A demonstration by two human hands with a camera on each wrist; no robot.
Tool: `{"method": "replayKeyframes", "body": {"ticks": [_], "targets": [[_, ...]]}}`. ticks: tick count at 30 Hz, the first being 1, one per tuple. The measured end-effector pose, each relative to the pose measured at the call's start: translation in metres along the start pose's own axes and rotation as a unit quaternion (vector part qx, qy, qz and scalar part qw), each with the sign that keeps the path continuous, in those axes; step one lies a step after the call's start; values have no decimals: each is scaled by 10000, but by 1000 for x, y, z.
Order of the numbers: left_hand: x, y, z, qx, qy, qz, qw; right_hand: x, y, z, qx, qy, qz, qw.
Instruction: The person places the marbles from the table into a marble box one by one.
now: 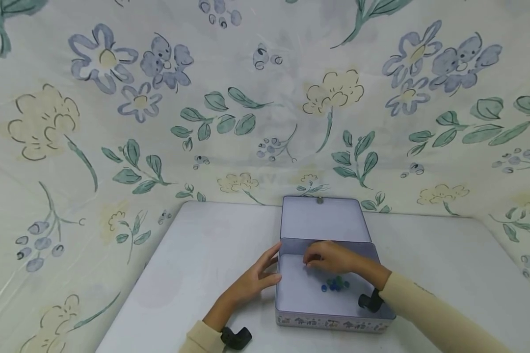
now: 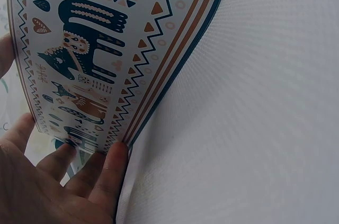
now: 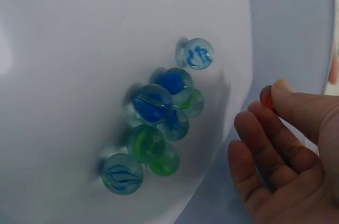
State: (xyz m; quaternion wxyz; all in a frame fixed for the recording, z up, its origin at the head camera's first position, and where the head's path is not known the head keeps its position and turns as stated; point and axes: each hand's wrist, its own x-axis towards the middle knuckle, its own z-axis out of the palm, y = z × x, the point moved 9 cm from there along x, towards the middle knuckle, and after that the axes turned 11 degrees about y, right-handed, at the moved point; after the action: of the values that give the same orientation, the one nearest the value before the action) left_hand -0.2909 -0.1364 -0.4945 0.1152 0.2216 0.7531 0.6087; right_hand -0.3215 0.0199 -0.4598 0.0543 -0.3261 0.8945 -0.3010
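Inside one tin [image 1: 291, 289], eight marbles [image 3: 153, 105]; right fingers [image 3: 275, 94] pinching a ninth [image 3: 265, 97], left fingers [image 2: 114, 166] flat

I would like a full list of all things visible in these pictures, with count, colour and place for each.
tin box: one, pale grey-lilac inside, patterned outside in blue and orange, open on the table, its lid upright at the far side.
marbles: about eight, clear glass with blue or green inside, clustered on the box floor.
red marble: one, at the fingertips of the right hand.
table: one, white, under the box.
floral sheet: one, cream with blue, yellow and green flowers, behind and beside the table.
wrist cameras: two, black, one on each wrist.
sleeves: two, cream.
left hand: rests with straight fingers against the left outer wall of the box.
right hand: inside the box, above the marbles, holds the red marble.
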Motion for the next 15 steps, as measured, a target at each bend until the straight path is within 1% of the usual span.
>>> {"method": "replayKeyframes", "body": {"ticks": [2,6,9,15], "targets": [[1,0,-1,18,14,11,10000,1,0,0,-30,16,-29,10000],[2,-1,-1,-11,-13,32,10000,2,4,5,-100,-94,54,9999],[1,-1,0,-57,-30,20,10000,1,8,10,-134,-179,182,9996],[0,1,0,-48,-24,39,10000,-3,9,13,-230,-206,238,9992]]}}
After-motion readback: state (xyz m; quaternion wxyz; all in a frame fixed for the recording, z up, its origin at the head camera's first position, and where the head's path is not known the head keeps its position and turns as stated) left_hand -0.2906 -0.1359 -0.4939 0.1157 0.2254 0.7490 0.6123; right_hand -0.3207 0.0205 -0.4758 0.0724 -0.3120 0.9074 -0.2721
